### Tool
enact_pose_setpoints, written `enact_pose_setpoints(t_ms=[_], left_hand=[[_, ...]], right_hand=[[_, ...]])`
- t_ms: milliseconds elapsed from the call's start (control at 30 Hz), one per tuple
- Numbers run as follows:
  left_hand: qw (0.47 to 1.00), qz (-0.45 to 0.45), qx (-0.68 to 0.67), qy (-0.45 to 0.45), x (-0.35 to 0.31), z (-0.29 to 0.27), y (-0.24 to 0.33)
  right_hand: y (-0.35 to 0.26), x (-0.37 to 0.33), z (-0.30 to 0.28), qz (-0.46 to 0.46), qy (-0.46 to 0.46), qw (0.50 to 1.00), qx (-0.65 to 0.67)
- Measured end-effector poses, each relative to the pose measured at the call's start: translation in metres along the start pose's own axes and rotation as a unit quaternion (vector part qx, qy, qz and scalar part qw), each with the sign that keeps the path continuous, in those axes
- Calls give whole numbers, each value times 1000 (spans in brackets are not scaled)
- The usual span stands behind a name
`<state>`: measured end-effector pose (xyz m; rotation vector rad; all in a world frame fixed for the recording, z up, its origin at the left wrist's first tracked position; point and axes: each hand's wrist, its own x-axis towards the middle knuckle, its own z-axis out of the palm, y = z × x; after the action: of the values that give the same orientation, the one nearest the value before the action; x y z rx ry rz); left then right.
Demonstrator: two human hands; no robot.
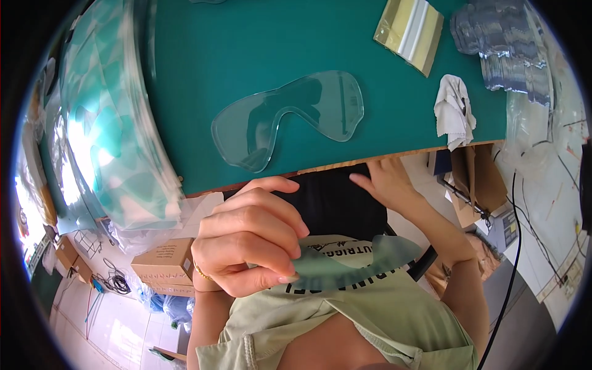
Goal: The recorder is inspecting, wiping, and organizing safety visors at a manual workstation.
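Observation:
My left hand (250, 237) is closed, pinching one end of a curved, see-through greenish lens (357, 268) between thumb and fingers. The lens is held up in front of my light green shirt, whose print shows through it. My right hand (390, 185) holds nothing that I can see. It rests at the front edge of the table, thumb apart from the fingers, whose tips are partly hidden at the edge. A clear one-piece goggle lens (271, 111) with a nose notch lies flat on the green table top (259, 43).
Stacked clear sheets in plastic (117, 135) line the table's left side. A crumpled white cloth (455, 111) hangs over the front edge at right. Behind it are a yellow-and-white packet (409, 34) and stacked clear lenses (505, 46). Cardboard boxes (163, 262) stand lower left.

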<state>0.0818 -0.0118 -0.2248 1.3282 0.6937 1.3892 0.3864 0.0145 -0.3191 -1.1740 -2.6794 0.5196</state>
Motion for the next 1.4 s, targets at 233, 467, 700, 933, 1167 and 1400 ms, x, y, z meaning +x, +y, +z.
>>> enact_pose_setpoints(t_ms=[233,467,700,933,1167,1400], left_hand=[[1000,-6,-8,-14,-4,-1,3],[999,10,-36,-23,-8,1,1],[999,14,-18,-27,-11,-3,6],[999,5,-37,-10,-19,-5,4],[1000,15,-18,-6,-18,-7,4],[999,9,-29,-11,-19,-7,8]], right_hand=[[8,-26,-55,192,-532,825,-4],[-33,49,-132,201,-49,946,249],[-33,128,-104,-64,18,995,71],[-29,123,-91,-26,44,995,87],[-55,121,-100,-125,73,989,11],[-82,134,-90,-159,23,987,-11]])
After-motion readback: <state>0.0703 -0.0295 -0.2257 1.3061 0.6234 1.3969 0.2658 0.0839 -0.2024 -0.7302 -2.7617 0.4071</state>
